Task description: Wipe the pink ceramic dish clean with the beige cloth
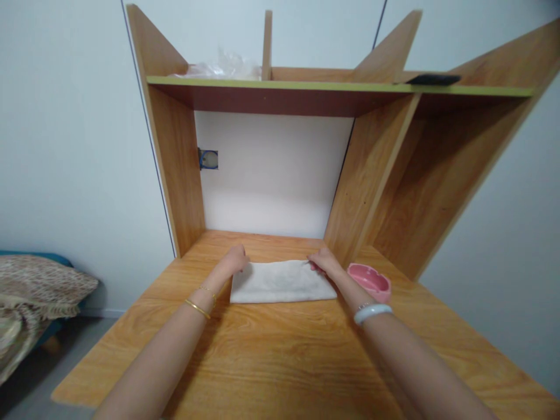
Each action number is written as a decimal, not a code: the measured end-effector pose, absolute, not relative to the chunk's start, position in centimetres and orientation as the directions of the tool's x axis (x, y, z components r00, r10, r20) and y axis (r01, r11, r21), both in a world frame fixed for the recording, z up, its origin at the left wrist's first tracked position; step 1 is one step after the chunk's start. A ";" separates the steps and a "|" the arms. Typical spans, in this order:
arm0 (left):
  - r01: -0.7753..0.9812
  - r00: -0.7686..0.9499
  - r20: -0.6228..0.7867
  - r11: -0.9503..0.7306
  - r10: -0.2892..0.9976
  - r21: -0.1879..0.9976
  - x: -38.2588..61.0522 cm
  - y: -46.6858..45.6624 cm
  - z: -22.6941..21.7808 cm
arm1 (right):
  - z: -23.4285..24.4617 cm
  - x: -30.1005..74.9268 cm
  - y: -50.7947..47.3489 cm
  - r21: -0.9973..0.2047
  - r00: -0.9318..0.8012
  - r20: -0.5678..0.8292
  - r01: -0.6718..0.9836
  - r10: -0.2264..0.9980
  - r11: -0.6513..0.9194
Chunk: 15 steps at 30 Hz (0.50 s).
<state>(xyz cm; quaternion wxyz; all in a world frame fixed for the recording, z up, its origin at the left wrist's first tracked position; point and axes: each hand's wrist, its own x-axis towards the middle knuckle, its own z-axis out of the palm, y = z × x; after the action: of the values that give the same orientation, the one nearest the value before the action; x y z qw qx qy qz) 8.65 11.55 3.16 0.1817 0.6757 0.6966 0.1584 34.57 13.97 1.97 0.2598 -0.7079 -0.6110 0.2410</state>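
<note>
A white folded cloth (280, 283) lies flat on the wooden desk (280, 361), its long side running left to right. At its far left corner my left hand (237, 258) is closed, fingers pinching the edge. My right hand (321, 261) pinches the far right corner between thumb and fingers. Just right of my right forearm stands a pink bowl-like dish (371, 279) with a notched rim, partly hidden behind that arm.
A wooden shelf unit (280, 85) rises at the desk's back, with side panels left and right. Clear plastic wrapping (223, 67) and a dark flat object (434, 79) lie on its upper shelf. An open wall socket (209, 160) shows behind. A patterned throw (39, 286) hangs at far left.
</note>
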 end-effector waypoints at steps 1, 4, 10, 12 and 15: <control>0.887 -0.025 -0.029 0.035 0.999 0.460 8.6 11.6 3.0 | 2.2 34.5 14.0 -0.619 0.139 -0.016 0.777 0.990 -0.119; 0.888 -0.029 0.018 0.018 0.999 0.460 8.2 11.4 2.6 | 3.0 34.6 13.3 -0.482 0.138 0.025 0.869 0.990 -0.109; 0.865 -0.029 0.116 -0.033 0.993 0.501 6.1 10.6 2.4 | 3.7 36.3 8.6 -0.291 0.077 0.033 0.955 0.997 -0.064; 0.853 -0.044 0.147 -0.040 0.988 0.520 5.2 10.4 2.4 | 3.6 37.0 6.6 -0.269 0.054 0.004 0.962 0.999 -0.051; 0.838 -0.083 0.199 -0.039 0.977 0.545 4.0 10.3 2.5 | 3.3 37.6 4.6 -0.273 0.044 -0.020 0.961 0.999 -0.047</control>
<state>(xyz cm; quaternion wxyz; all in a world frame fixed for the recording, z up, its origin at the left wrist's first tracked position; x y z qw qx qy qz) 3.97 10.28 2.47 0.1251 0.6653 0.6817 0.2774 37.60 4.62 3.29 0.0928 -0.7164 -0.6839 0.1024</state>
